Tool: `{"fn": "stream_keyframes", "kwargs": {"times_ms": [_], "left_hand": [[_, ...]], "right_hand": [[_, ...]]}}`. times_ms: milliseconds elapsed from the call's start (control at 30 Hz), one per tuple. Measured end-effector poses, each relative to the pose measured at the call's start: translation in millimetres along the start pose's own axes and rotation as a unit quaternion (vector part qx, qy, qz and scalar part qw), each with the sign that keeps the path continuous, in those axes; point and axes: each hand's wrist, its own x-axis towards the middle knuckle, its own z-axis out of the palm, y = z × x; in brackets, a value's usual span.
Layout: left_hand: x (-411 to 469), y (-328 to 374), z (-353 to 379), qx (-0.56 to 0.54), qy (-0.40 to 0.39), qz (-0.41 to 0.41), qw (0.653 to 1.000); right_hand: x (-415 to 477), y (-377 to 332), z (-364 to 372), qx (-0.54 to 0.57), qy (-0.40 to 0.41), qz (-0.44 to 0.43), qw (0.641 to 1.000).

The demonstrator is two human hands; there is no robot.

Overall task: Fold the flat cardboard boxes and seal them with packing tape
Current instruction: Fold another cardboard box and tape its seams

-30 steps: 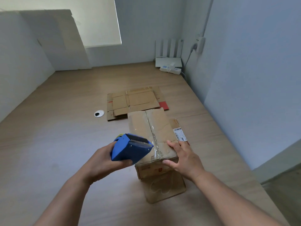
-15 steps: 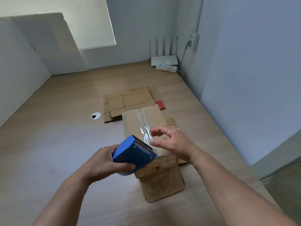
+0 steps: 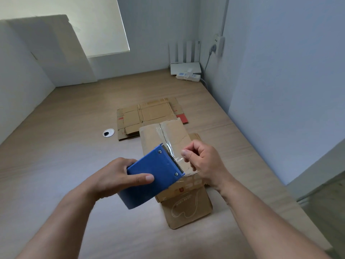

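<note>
Your right hand (image 3: 203, 161) has left the box (image 3: 173, 135); its fingers (image 3: 186, 155) now pinch the tape (image 3: 174, 153) at the dispenser (image 3: 155, 171) teeth. Meanwhile your left hand (image 3: 112, 176) grips the dispenser. Box sits just under and beyond your fingers, on the bench (image 3: 65, 146). Top seam looks taped; tear-off likely next.

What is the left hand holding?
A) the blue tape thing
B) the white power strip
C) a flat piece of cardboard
A: the left hand grips the blue tape dispenser over the taped box, while the right hand pinches the clear tape at its toothed edge.
</note>
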Motion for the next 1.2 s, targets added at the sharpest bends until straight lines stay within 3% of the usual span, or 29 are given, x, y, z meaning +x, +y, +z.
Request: {"fn": "stream_keyframes", "kwargs": {"times_ms": [133,267,500,867,1067,1200], "left_hand": [[-23.5,-28.3,-39.8,0.035,0.014,-0.061,0.997],[-26.9,-44.8,-47.2,0.078,-0.02,-0.128,0.989],[-8.3,-42.7,-32.6,0.09,-0.054,-0.15,0.983],[12.1,-52.4,-22.6,0.112,-0.075,-0.197,0.971],[20.2,-58.2,-14.1,0.106,-0.064,-0.217,0.968],[20.9,-59.6,-17.6,0.109,-0.063,-0.219,0.968]], "right_hand": [[-6.3,24.0,-34.0,0.044,0.102,0.077,0.991],[-12.1,55.3,-21.4,0.014,0.103,0.14,0.985],[-16.7,69.4,-23.4,-0.013,0.148,0.154,0.977],[-12.6,83.3,-17.7,-0.033,0.12,0.199,0.972],[-10.5,89.8,-10.3,0.063,0.112,0.266,0.955],[-12.8,95.6,-14.2,0.046,0.121,0.337,0.933]]}}
